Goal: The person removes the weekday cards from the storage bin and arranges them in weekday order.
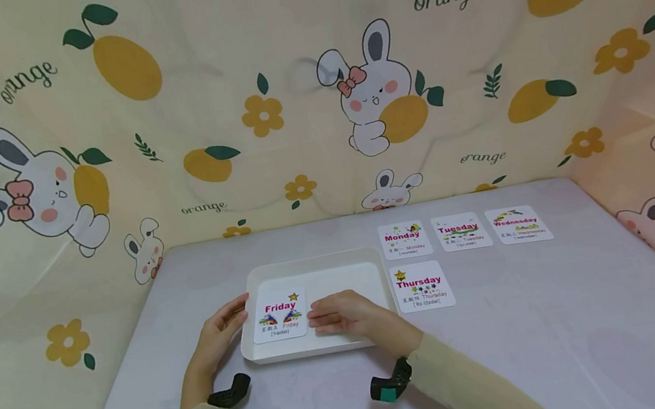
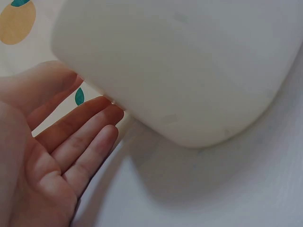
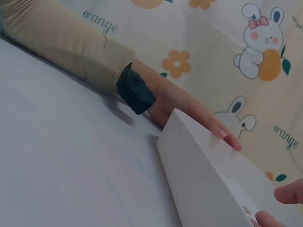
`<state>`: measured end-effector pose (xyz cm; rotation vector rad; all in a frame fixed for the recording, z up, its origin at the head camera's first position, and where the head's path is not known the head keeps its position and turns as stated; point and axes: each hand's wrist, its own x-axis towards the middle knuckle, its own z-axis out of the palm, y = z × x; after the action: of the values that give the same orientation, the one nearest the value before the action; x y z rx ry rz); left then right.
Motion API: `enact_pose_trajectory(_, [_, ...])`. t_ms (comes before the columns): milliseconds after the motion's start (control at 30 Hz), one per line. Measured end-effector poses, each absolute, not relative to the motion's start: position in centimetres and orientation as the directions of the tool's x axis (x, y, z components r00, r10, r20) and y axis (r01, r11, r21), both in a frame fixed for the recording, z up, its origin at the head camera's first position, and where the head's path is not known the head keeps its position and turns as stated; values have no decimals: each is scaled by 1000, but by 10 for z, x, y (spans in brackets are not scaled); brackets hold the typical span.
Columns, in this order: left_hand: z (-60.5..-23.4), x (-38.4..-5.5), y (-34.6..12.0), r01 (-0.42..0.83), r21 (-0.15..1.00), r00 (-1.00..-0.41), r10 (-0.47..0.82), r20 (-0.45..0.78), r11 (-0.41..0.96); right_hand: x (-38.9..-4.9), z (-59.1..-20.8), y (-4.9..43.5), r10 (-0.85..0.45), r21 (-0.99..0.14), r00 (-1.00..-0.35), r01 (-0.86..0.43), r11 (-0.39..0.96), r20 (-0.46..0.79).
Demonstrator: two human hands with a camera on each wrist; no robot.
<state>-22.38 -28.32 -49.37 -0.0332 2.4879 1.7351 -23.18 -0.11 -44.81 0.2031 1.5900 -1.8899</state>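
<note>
A white rectangular tray (image 1: 347, 345) lies on the table, with a "Friday" word card (image 1: 279, 316) at its left end. My left hand (image 1: 219, 335) is at the tray's left side; in the left wrist view its fingers (image 2: 85, 142) are extended and their tips meet the tray's edge. Over the tray's inside is my right hand (image 1: 346, 317), fingers fairly straight and pointing left. Its fingertips are close to the card's right edge; whether they touch it I cannot tell. Only a bit of the right hand (image 3: 289, 193) shows in its wrist view.
Right of the tray, cards reading "Monday" (image 1: 404, 240), "Tuesday" (image 1: 461, 232) and "Wednesday" (image 1: 519, 225) form a back row. The "Thursday" card (image 1: 422, 287) lies in front of Monday, close to the tray's right rim. A printed cloth (image 1: 280, 43) hangs behind the table (image 1: 542, 342).
</note>
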Motion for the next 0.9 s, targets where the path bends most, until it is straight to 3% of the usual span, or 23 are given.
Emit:
enact_pose_trajectory(433, [-493,-224,-284,-91,936,-993,44,-112,339,-232,-449,-13,-288,-812,-799,574,-105,-528])
enact_pose_trajectory(667, [-495,-224,-285,-84,938,-994,40,-103,335,-235,-454,-24,-225,-855,-829,518,31,-511])
enact_pose_trajectory(900, [-492,-225,-284,-86,931,-994,39,-106,355,-239,-461,-33,-195,-910,-890,388,148,-412])
